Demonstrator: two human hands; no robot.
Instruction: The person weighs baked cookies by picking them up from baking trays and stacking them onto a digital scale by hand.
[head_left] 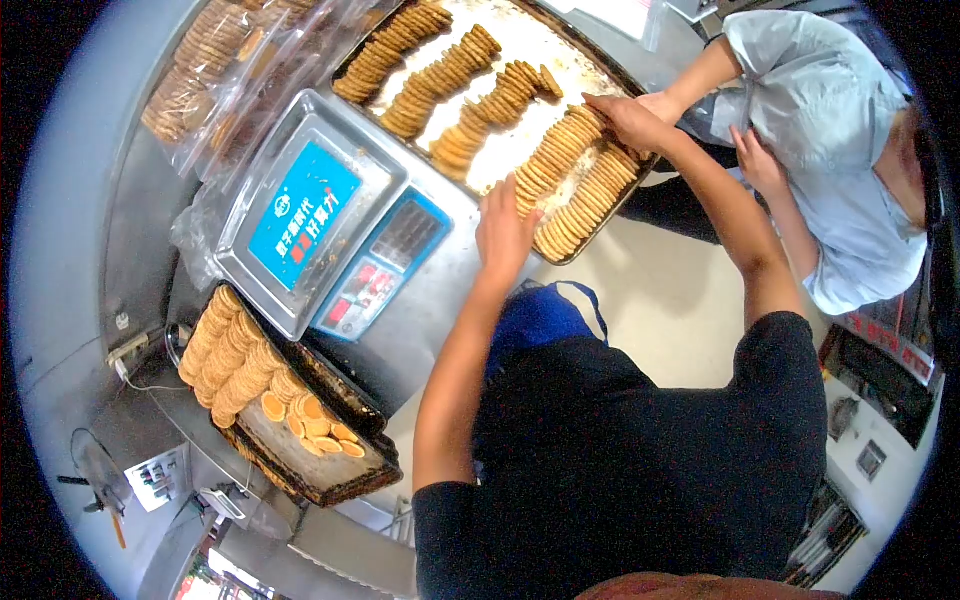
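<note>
A baking tray (560,25) holds several slanted rows of round, flat golden cookies. My left hand (503,232) is at the tray's near edge, its fingers and thumb around the lower end of a cookie row (556,158). At that row's upper end, my right hand (632,122) reaches over the tray's right edge, fingers bent against the cookies. Another row (585,205) lies beside it, along the tray's side. Darker-looking rows (440,82) stand farther left on the tray. My right fingertips are partly hidden.
A digital scale (300,215) stands left of the tray. Bagged cookies (205,65) lie behind it. Lower left, a second tray (290,455) holds cookie rows and loose cookies. On the right stands a person in a light shirt (815,100), one hand (662,104) near my right hand.
</note>
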